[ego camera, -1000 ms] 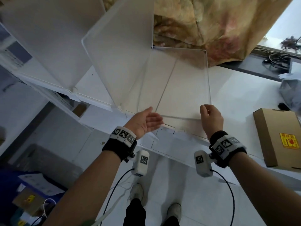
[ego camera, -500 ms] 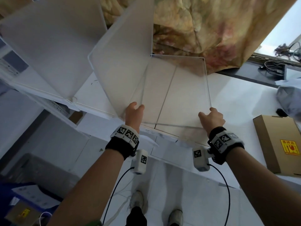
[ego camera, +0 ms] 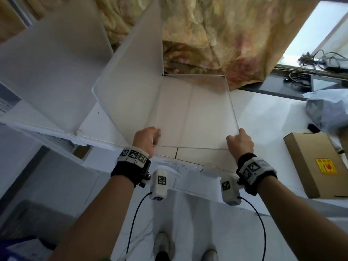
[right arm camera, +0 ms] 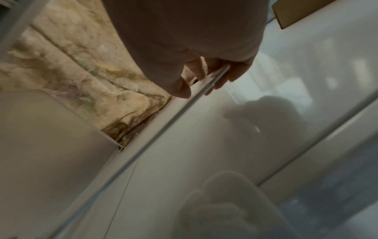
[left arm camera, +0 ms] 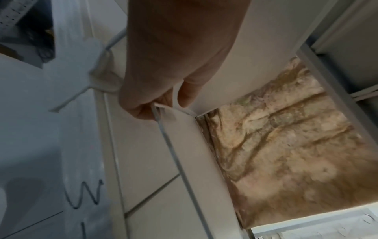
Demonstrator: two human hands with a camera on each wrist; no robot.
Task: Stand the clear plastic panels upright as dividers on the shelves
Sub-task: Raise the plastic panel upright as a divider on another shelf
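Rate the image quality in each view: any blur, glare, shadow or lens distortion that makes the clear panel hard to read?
Head view: bright and sharp, wide-angle bending at the edges; the clear panel shows mainly by its edge lines. Left wrist view: dim, curtain soft, left hand at the panel corner readable. Right wrist view: dim and soft, hand shadow and reflections on the panel, right hand underexposed.

Panel (ego camera: 194,110): clear plastic, smooth, glossy edges. Divider (ego camera: 131,76): frosted white plastic, matt. Shelf (ego camera: 282,117): white, smooth, glossy, reflecting light. Box (ego camera: 316,162): brown cardboard, matt. Curtain (ego camera: 216,34): patterned cloth, creased. Wristbands (ego camera: 131,166): black fabric.
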